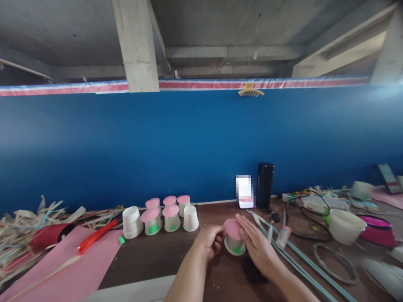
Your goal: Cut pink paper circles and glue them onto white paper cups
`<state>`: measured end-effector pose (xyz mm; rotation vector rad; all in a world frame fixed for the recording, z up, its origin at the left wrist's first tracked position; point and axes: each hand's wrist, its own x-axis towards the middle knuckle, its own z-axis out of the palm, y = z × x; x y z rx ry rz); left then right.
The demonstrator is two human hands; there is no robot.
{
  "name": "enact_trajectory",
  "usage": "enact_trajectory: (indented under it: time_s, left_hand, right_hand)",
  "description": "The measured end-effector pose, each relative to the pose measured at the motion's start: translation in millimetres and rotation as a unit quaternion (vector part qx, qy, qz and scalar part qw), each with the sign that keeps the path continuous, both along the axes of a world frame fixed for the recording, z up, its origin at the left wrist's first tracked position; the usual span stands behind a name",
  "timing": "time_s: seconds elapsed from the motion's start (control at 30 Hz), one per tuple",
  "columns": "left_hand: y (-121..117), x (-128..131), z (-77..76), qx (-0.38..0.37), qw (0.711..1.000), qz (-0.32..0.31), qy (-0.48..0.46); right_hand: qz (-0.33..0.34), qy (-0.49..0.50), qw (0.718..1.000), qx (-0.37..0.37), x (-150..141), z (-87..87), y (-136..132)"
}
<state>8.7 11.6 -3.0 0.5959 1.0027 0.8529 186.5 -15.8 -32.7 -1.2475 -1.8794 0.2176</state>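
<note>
Cup (234,246) between the hands (208,242): white, smooth, matt, looks like paper; pink disc (232,229) on it flat matt, paper-like. Tabletop (217,268) under the hands: dark brown, slight sheen. Beyond the hands, black cylinder (265,184): smooth, glossy. Panel (201,142) behind: blue, smooth, soft sheen; strip (204,85) along its top is shiny, creased, plastic-looking. Claw clip (250,91) up there: yellow plastic look. Far left of hands: red handle (97,237), glossy plastic look, on pink sheet (72,264), matt, paper-like. Column (138,46) past it: rough bare concrete.
</note>
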Motion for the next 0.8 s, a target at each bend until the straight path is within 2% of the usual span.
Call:
enact_trajectory:
  time_s: [0.4,0.8]
  left_hand:
    - [1.4,-0.9,-2.2,0.005,1.0,-0.001,0.001]
    - [1.3,-1.3,-1.9,0.01,1.0,-0.01,-0.008]
  right_hand:
    - [-0.01,0.153,0.987,-0.057,-2.8,2.9,0.0]
    - [-0.007,0.15,0.986,-0.072,-3.3,1.4,2.3]
